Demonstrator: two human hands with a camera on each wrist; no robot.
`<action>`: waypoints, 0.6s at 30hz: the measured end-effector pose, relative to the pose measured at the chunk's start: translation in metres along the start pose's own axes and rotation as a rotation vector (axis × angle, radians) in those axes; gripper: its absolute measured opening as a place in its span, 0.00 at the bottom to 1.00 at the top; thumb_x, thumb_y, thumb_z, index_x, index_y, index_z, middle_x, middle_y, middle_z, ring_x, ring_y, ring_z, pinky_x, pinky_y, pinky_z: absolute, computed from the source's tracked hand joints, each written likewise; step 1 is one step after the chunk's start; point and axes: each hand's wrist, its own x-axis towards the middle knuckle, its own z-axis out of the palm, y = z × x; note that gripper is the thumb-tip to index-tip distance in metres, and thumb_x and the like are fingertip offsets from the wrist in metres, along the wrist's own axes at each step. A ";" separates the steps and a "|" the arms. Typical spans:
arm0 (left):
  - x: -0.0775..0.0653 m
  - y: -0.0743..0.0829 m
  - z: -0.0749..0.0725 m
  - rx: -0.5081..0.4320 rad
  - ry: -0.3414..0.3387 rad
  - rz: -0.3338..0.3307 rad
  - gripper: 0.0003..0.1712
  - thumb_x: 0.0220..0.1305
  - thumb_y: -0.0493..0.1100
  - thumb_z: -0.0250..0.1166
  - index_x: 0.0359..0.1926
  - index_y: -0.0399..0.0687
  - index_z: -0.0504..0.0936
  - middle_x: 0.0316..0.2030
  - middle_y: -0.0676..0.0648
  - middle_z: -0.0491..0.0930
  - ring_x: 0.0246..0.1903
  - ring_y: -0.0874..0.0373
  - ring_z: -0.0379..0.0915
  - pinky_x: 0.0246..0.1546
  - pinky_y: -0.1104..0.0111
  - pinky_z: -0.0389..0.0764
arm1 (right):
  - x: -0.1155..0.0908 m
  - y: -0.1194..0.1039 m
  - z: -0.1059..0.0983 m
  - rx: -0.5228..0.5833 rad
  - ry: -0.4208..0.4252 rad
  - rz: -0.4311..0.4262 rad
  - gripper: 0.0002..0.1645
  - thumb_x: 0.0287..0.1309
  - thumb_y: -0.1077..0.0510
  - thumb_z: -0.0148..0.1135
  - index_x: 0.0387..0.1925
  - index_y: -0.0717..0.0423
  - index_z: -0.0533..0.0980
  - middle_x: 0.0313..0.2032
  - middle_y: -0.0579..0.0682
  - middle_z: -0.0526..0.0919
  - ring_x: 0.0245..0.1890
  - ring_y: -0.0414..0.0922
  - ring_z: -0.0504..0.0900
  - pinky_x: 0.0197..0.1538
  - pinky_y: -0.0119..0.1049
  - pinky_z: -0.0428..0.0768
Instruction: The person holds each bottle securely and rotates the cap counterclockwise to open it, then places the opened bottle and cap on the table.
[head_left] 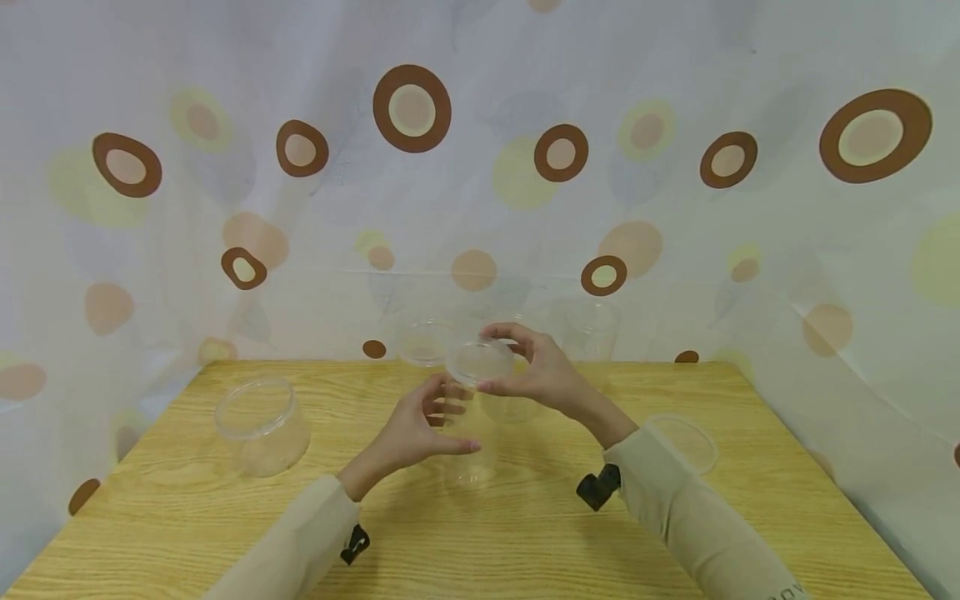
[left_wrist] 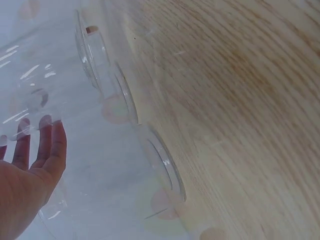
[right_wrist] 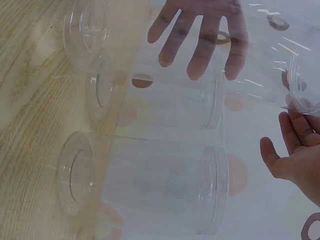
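Note:
A clear plastic jar (head_left: 470, 454) stands upright in front of me, very faint against the wood. My left hand (head_left: 414, 427) grips its side, thumb in front and fingers behind; in the right wrist view the left fingers (right_wrist: 197, 47) show through the clear wall. At the jar's top, my right hand (head_left: 546, 372) holds a round clear lid (head_left: 480, 362) by its edge between thumb and fingers. Seen from the right wrist, the right hand (right_wrist: 300, 155) is at the jar's rim end. Whether the lid is seated on the rim I cannot tell.
Several more clear jars stand behind, including a left one (head_left: 424, 346) and a right one (head_left: 591, 333). A wide, short clear container (head_left: 262, 433) is at the left of the wooden table (head_left: 375, 550). A flat clear disc (head_left: 686, 442) lies beside the right sleeve. A patterned curtain (head_left: 480, 208) hangs behind.

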 end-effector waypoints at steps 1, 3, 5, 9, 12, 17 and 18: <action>0.000 0.000 0.000 -0.001 0.000 -0.001 0.42 0.42 0.45 0.75 0.58 0.64 0.65 0.52 0.49 0.74 0.49 0.50 0.75 0.49 0.50 0.75 | 0.000 0.000 0.000 0.005 -0.003 -0.003 0.36 0.42 0.49 0.72 0.55 0.49 0.69 0.58 0.50 0.71 0.62 0.48 0.65 0.67 0.54 0.56; 0.000 0.001 -0.001 -0.002 0.000 -0.007 0.42 0.41 0.45 0.76 0.59 0.63 0.65 0.52 0.50 0.75 0.48 0.50 0.75 0.48 0.50 0.75 | 0.001 0.001 -0.001 0.020 -0.012 -0.004 0.36 0.42 0.50 0.72 0.55 0.49 0.69 0.58 0.51 0.71 0.62 0.49 0.65 0.66 0.54 0.58; 0.001 0.002 -0.002 -0.003 0.000 -0.006 0.42 0.41 0.45 0.76 0.59 0.62 0.66 0.52 0.49 0.75 0.48 0.50 0.75 0.47 0.50 0.75 | 0.002 0.002 -0.002 0.038 -0.024 -0.006 0.36 0.42 0.52 0.72 0.55 0.51 0.69 0.58 0.52 0.70 0.62 0.50 0.66 0.63 0.54 0.63; 0.001 0.003 -0.003 0.004 0.001 -0.015 0.42 0.40 0.46 0.76 0.58 0.62 0.66 0.51 0.50 0.76 0.47 0.52 0.76 0.47 0.52 0.76 | 0.004 0.003 -0.004 0.078 -0.045 -0.015 0.39 0.43 0.53 0.72 0.57 0.57 0.67 0.59 0.56 0.69 0.61 0.53 0.67 0.57 0.51 0.70; 0.002 0.004 -0.003 0.009 -0.003 -0.023 0.42 0.41 0.46 0.76 0.58 0.64 0.66 0.51 0.51 0.76 0.47 0.53 0.76 0.47 0.54 0.76 | 0.005 0.004 -0.006 0.098 -0.057 -0.026 0.41 0.43 0.52 0.72 0.57 0.61 0.66 0.59 0.58 0.68 0.61 0.52 0.67 0.58 0.48 0.70; 0.003 0.004 -0.003 -0.011 -0.018 -0.022 0.41 0.41 0.45 0.76 0.58 0.62 0.66 0.50 0.49 0.76 0.47 0.50 0.76 0.47 0.52 0.76 | 0.005 0.006 -0.008 0.135 -0.080 -0.034 0.41 0.42 0.52 0.73 0.58 0.60 0.66 0.59 0.59 0.68 0.60 0.50 0.68 0.54 0.40 0.73; 0.003 0.004 -0.003 -0.017 -0.021 -0.023 0.41 0.41 0.45 0.76 0.58 0.62 0.66 0.50 0.49 0.76 0.47 0.49 0.76 0.47 0.52 0.76 | 0.005 0.007 -0.009 0.141 -0.085 -0.038 0.41 0.42 0.52 0.72 0.58 0.60 0.66 0.59 0.60 0.67 0.60 0.50 0.68 0.54 0.38 0.74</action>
